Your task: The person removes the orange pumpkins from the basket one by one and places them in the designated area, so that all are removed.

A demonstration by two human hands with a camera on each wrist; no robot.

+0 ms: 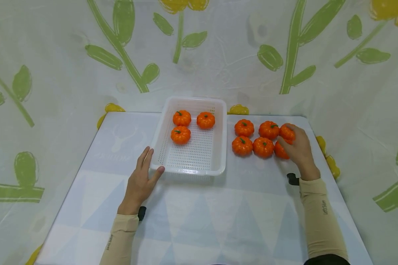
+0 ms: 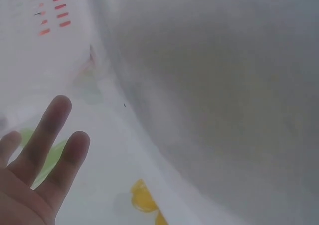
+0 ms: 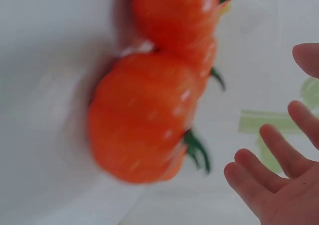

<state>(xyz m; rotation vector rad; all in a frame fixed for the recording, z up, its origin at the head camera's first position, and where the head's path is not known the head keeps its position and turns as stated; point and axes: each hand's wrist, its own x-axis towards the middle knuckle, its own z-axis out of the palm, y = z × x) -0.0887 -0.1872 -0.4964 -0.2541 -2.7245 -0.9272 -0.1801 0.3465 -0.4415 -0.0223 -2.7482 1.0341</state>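
Note:
A white plastic basket point(image 1: 188, 172) with a perforated floor holds three small orange pumpkins, one of them a pumpkin point(image 1: 205, 120) on its right side. My left hand point(image 1: 140, 186) has its fingers spread at the basket's front left corner, thumb at the front rim. To the right of the basket, several more pumpkins point(image 1: 263, 147) sit in two rows. Over the right end of these rows reaches my right hand point(image 1: 298, 147), partly hiding two pumpkins. The right wrist view has its fingers point(image 3: 281, 150) spread, apart from a green-stemmed pumpkin point(image 3: 142, 118).
The table point(image 1: 199, 213) has a pale cover with blue triangles. Behind and around it hangs a sheet point(image 1: 219, 55) printed with green stems and yellow flowers. The basket stands near the table's back edge.

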